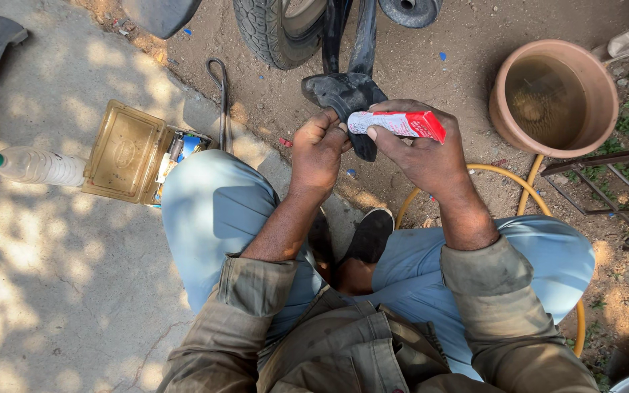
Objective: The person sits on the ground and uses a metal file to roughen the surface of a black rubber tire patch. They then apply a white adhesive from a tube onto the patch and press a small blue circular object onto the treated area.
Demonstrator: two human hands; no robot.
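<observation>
Head view: right hand (pixel 420 156) clamps its fingers on the red-and-white tube (pixel 398 124) while left hand (pixel 319 149) pinches its tip beside the black tube (pixel 347 98); squeezing hard could probably spill glue onto dirt.

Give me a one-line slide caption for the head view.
Right hand holds a red-and-white tube while left hand pinches black rubber tubing beside a clay pot.

Matt black rubber tube (pixel 347 94); glossy red-white glue tube (pixel 402 124); rough clay pot (pixel 504 116).
</observation>
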